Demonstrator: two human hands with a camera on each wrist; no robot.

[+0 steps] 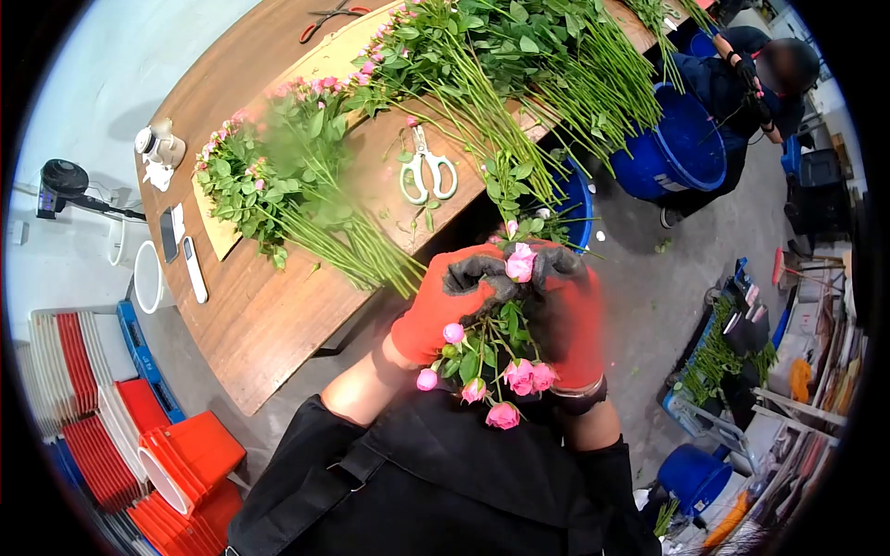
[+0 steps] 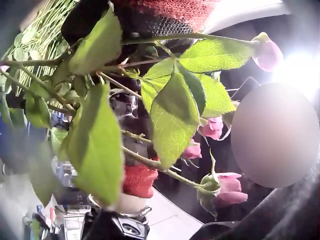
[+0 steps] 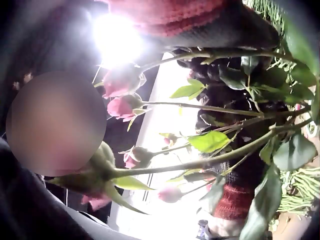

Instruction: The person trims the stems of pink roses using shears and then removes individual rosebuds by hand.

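Note:
Both hands wear red gloves with dark palms and meet over a spray of pink roses [image 1: 519, 375], close in front of the chest. Curled fingers of my left hand [image 1: 450, 301] hold its stem from the left. My right hand [image 1: 573, 320], partly blurred, grips the spray from the other side. One pink bloom [image 1: 520, 263] shows between the fingertips; several more blooms and buds hang toward the body. In the left wrist view, green leaves [image 2: 175, 115] cover much of the fingers. A thick stem [image 3: 215, 159] crosses the right wrist view, leading to a blurred bloom.
A wooden table [image 1: 269, 338] bears heaps of long-stemmed roses [image 1: 491, 56], white-handled scissors [image 1: 427, 171], red-handled pliers [image 1: 329, 18] and a phone [image 1: 170, 232]. Blue buckets [image 1: 672, 148] stand beyond its edge, near another person [image 1: 742, 83]. Orange bins [image 1: 195, 454] are at lower left.

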